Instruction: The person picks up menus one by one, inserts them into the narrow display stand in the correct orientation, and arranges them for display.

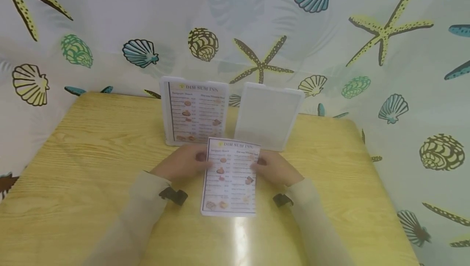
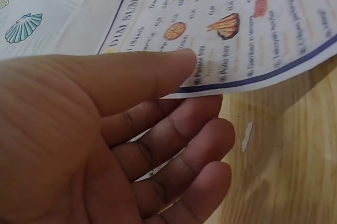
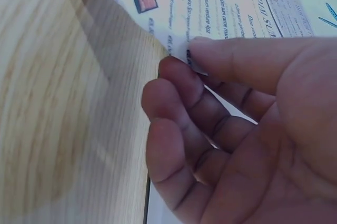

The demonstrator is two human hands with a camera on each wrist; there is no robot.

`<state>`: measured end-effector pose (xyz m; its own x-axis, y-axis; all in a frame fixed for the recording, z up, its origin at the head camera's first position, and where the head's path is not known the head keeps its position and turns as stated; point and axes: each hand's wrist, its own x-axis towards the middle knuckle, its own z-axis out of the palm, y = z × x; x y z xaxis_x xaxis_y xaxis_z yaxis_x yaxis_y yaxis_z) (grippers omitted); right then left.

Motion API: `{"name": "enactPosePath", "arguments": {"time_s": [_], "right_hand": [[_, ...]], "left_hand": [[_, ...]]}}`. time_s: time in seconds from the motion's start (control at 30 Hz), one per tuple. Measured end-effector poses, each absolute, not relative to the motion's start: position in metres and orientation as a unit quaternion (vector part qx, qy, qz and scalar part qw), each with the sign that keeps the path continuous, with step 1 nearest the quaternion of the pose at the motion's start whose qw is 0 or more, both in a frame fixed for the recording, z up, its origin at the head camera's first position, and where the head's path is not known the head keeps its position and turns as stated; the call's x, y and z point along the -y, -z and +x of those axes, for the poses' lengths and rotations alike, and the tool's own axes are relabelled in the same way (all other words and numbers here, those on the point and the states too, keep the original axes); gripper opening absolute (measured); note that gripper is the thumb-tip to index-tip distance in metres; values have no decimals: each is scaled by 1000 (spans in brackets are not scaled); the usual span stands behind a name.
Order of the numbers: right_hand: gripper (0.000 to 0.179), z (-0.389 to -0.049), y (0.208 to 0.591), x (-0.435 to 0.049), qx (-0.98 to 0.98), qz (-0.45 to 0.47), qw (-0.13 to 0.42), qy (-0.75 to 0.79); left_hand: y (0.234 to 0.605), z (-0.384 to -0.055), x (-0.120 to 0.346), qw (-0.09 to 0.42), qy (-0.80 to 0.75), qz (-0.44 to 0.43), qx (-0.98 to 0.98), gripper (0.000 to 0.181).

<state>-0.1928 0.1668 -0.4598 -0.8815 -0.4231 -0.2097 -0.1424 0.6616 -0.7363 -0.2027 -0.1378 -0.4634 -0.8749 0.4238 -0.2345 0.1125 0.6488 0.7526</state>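
Observation:
A printed paper menu sheet (image 1: 231,188) headed DIM SUM INN is held up between both hands over the table. My left hand (image 1: 185,162) pinches its left edge, thumb (image 2: 168,71) on the printed face and fingers curled behind. The right hand (image 1: 277,168) pinches the opposite edge the same way, its thumb (image 3: 231,58) on the print. Slightly bowed, the sheet shows small food pictures and columns of text. Behind it stand two white-framed sign holders: the left holder (image 1: 196,111) contains a like menu, the right holder (image 1: 269,115) shows a blank pale panel.
The wooden table (image 1: 103,143) runs up to a curtain (image 1: 165,21) printed with shells and starfish. A small white scrap (image 2: 247,136) lies on the wood in the left wrist view. Dark straps sit at both wrists.

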Motion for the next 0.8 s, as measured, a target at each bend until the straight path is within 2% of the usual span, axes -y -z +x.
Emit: {"name": "enactPosePath", "arguments": {"time_s": [0.13, 0.27, 0.5, 0.8], "right_hand": [[22, -192, 457, -166, -896, -157, 172, 378], [25, -192, 456, -165, -900, -153, 165, 373], [24, -193, 455, -166, -908, -126, 141, 375], [27, -192, 452, -167, -894, -150, 126, 403]], "left_hand": [[467, -203, 137, 204, -401, 151, -880, 21], [465, -201, 136, 197, -400, 158, -881, 20], [462, -202, 137, 154, -380, 171, -896, 14], [465, -206, 137, 127, -377, 160, -903, 11]]}}
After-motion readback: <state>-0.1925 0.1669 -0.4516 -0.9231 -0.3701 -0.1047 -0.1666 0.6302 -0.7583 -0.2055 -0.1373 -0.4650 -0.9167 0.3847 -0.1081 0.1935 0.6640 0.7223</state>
